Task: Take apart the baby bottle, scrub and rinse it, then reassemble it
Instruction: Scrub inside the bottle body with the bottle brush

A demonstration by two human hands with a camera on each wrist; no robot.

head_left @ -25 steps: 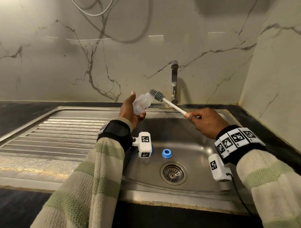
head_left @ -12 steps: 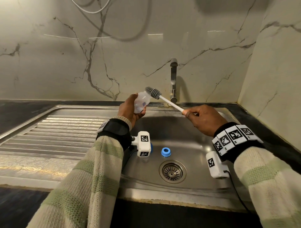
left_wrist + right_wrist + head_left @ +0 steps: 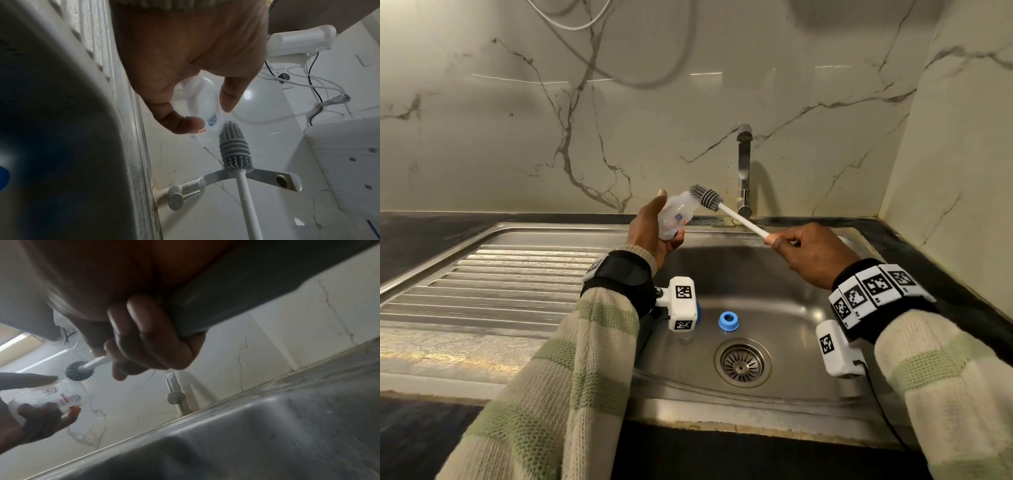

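Bottle body (image 3: 674, 217): I am holding it just above the frame's centre, over the back rim of the sink (image 3: 774, 301), tilted with the open threaded mouth toward the upper right. My left hand (image 3: 650, 233) is gripping it, fingers (image 3: 37, 412) curled under the lower body and thumb along the top. This is leaving the neck free, presumably so the brush can enter.

Brush (image 3: 707, 197): the grey bristled head is sitting right at the mouth, touching or just beside the rim; I cannot tell which. It is not yet inside. My right hand (image 3: 811, 253) is gripping the far end of the white handle, fingers closed round it, which is giving reach and a line along the bottle's axis.

Judgement: disassembly looks done and scrubbing is starting.

Blue ring (image 3: 728, 321): lying flat on the sink floor, in the centre of the frame, near the drain (image 3: 742, 362) but apart from it. Another blue part is mostly hidden behind my left wrist camera; unidentified.

Tap (image 3: 743, 171): standing behind the sink, upper centre; no water visibly running.

Bench (image 3: 482, 219): dark, bordering the ribbed drainboard (image 3: 500, 281) at left.
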